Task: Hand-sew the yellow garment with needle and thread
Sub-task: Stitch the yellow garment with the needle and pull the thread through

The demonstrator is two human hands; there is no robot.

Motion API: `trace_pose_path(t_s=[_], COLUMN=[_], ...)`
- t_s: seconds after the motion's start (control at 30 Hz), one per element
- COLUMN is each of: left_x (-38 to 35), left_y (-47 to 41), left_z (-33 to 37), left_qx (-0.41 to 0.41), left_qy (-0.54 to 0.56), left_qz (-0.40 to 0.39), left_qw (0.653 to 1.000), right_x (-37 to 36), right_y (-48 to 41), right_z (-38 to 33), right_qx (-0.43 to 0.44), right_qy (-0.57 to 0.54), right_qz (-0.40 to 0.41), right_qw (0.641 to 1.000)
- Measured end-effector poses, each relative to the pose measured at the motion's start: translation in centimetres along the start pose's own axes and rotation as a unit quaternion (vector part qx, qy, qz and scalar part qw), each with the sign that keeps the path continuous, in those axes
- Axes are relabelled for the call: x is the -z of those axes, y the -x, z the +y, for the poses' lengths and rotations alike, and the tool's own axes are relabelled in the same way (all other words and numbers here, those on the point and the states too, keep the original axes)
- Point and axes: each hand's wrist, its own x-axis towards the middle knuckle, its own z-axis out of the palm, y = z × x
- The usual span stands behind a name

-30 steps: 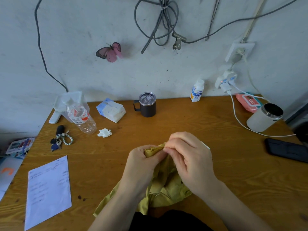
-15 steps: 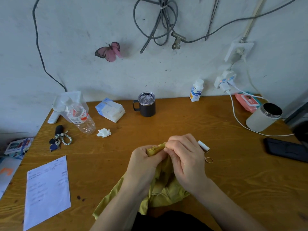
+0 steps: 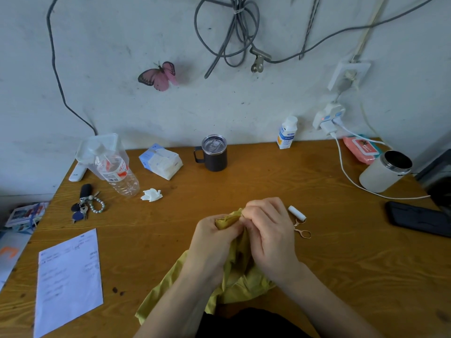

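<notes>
Yellow cloth is gathered between two hands above the wooden table [image 3: 268,181]. The yellow garment [image 3: 240,286] is held up at one bunched fold, and its long axis runs from that fold down and back toward the body, where the rest lies slack. The left hand [image 3: 214,242] is curled round the fold from the left. The right hand [image 3: 268,235] is closed narrowly, its fingertips pinched against the fold's right edge, touching the left hand's grip.

No needle or thread can be made out; whether a needle is held in that pinch cannot be told. The seam lies directly between the two grips, nearer the right fingertips, so the next stitch is judged to be driven leftward into the fold.

Counted: one garment, two hands, one white spool [image 3: 296,213] and one pair of small scissors [image 3: 303,231], both just right of the right hand.
</notes>
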Motion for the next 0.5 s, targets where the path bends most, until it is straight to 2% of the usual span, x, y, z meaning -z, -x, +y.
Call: trace_pose_path(t_s=[0.2,0.33,0.4,0.5], left_x=[0.24,-0.13,-0.11,0.06], left_y=[-0.5,-0.37,-0.32,-0.38], left_z=[0.0,-0.19,-0.37,-0.52], left_qx=[0.077,0.134,0.127,0.077], left_qy=[0.042,0.071,0.09,0.077], left_qz=[0.013,0.008,-0.003,0.013], left_qw=[0.996,0.988,0.988,0.994], right_x=[-0.28,-0.55,-0.69,-0.51], right_y=[-0.17,-0.29,-0.2,-0.09], right_z=[0.53,0.5,0.42,-0.02], right_qx=[0.078,0.112,0.079,-0.077], right_qy=[0.036,0.017,-0.009,-0.113], right_qz=[0.026,0.025,0.014,0.001], right_qw=[0.996,0.993,0.997,0.991])
